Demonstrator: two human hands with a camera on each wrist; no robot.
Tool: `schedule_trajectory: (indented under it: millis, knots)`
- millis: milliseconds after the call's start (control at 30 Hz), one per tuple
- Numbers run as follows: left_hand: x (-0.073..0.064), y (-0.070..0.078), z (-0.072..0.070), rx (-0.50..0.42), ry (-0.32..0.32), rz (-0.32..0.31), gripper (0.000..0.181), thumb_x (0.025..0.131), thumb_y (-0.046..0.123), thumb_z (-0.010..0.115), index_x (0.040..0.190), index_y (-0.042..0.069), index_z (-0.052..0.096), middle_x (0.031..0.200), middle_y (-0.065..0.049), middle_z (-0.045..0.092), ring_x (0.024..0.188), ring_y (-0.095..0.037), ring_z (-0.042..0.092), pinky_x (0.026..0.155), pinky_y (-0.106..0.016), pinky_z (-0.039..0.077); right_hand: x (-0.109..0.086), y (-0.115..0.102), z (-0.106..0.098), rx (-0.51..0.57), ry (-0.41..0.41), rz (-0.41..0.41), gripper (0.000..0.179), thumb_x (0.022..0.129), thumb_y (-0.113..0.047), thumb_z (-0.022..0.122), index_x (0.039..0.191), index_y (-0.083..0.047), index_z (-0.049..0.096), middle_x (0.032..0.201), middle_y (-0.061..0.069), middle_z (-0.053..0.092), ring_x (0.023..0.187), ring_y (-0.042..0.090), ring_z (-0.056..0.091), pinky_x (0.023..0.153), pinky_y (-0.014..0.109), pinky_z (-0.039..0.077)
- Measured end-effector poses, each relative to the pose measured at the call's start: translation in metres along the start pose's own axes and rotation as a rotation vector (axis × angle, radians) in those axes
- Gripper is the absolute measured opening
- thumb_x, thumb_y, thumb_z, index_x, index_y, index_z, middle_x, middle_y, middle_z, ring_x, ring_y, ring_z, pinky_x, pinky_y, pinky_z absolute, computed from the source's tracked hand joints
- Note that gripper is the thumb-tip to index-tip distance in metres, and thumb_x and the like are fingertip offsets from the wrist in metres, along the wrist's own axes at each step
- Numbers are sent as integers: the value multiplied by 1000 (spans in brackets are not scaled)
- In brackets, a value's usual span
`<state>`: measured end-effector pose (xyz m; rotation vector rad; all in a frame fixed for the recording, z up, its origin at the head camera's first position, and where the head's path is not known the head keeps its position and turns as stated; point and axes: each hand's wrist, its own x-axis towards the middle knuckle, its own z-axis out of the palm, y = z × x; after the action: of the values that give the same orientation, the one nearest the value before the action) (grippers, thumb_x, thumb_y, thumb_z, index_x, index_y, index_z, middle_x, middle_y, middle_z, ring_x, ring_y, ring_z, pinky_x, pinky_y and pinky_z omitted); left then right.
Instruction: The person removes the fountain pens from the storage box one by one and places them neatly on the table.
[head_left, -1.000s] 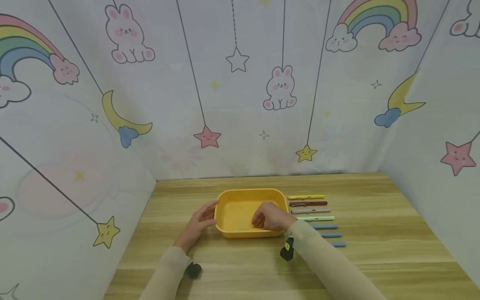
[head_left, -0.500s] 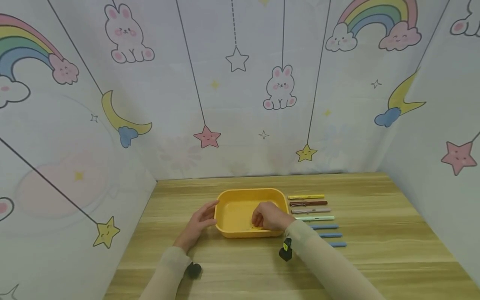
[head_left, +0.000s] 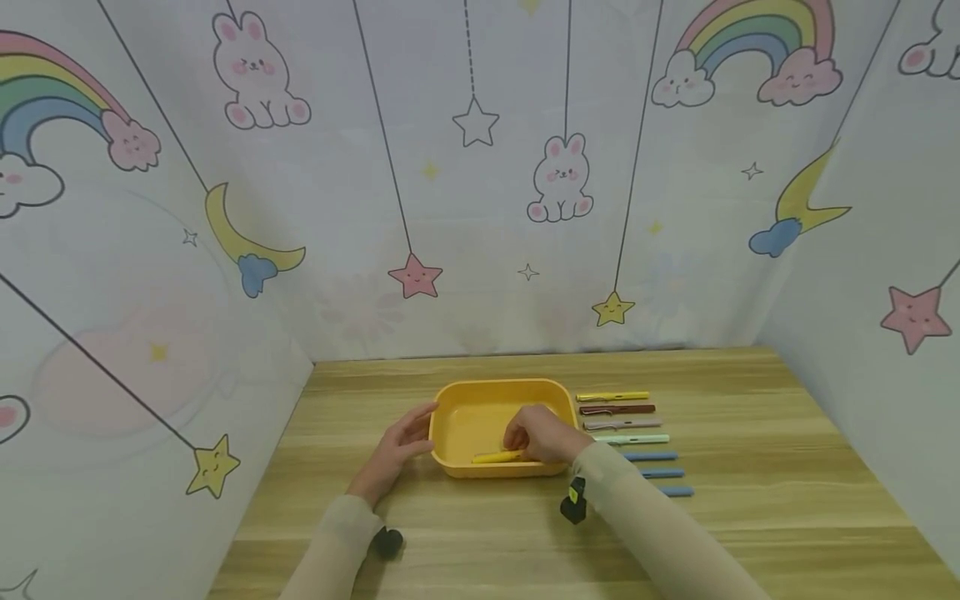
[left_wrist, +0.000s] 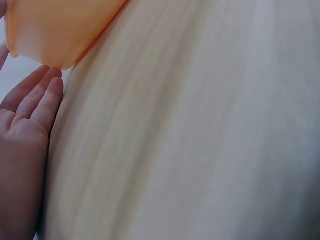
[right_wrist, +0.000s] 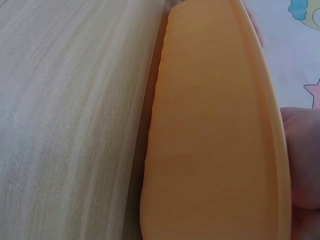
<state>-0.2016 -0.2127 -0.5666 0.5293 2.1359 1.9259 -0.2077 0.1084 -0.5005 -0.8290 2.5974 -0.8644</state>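
A yellow-orange tray (head_left: 468, 417) stands on the wooden table. My right hand (head_left: 543, 435) reaches over its near right side, fingers curled down inside. It pinches the right end of a yellow pen (head_left: 497, 457), which lies along the near inner wall; the fingertips are partly hidden. From the right wrist view, the tray's outer wall (right_wrist: 215, 125) hides most of that hand (right_wrist: 302, 160). My left hand (head_left: 393, 450) rests against the tray's left end with extended fingers. In the left wrist view, those fingers (left_wrist: 47, 102) reach the tray's lower edge.
Right of the tray, several pens lie in a row: yellow (head_left: 612, 397), dark red (head_left: 618, 409), pale pink (head_left: 626, 425), mint green (head_left: 637, 438) and several blue ones (head_left: 660, 473). The right forearm passes over the blue ones. A printed curtain (head_left: 480, 217) encloses the table (head_left: 465, 533).
A thin pale shape by the right fingers was faint and blurred earlier; now a yellow pen shows plainly there. Both hands and the tray keep their places.
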Motion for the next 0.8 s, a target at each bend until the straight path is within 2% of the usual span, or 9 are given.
schedule_trajectory:
  millis: [67,167,233,400,467,600,700,800]
  knots:
    - [0,0,0,2,1,3,64,102,8,66,161,15,43,164,-20,42,149,-40,42,116,-33,41,-1,0,-1,12,7,-1,27,79,13,83,98,-7,81,95,1,78,87,15,72,82,36,62]
    - [0,1,0,4,-5,16,64,102,9,66,161,14,42,164,-21,41,150,-42,40,121,-47,36,-2,-1,-2,36,20,3,28,81,11,82,104,-5,81,99,4,79,91,18,71,84,40,62]
    - [0,0,0,9,-5,19,64,102,9,66,161,14,42,164,-22,41,150,-42,40,121,-51,34,-2,0,-2,35,29,-4,29,81,11,81,106,-3,81,101,6,79,91,19,71,84,41,62]
    - [0,-1,0,20,3,9,64,102,9,67,161,14,43,163,-21,43,149,-42,43,115,-30,41,-4,0,-2,11,53,-3,27,83,11,78,108,-1,81,103,8,79,91,21,72,84,41,62]
    - [0,0,0,21,7,0,64,101,11,68,160,15,43,163,-20,43,148,-40,43,113,-26,42,-4,0,-2,4,63,12,26,85,10,76,108,-3,82,104,8,79,93,21,72,85,41,62]
    - [-1,2,1,24,10,-10,64,101,12,69,160,17,44,163,-18,43,149,-38,43,116,-30,41,-4,-1,-4,-29,83,13,23,89,9,72,105,-4,83,104,8,80,96,23,73,86,43,62]
    - [-1,2,1,25,10,-13,64,101,13,68,160,17,44,164,-17,42,150,-37,42,118,-36,39,-4,-1,-5,-52,99,-11,22,90,9,70,101,-3,84,101,8,80,92,22,72,83,43,61]
    - [-1,2,1,24,13,-15,63,101,13,69,160,18,45,164,-16,43,150,-36,42,118,-36,39,-5,-1,-6,-67,116,-20,21,90,8,69,100,-4,83,100,8,80,88,19,70,81,41,60]
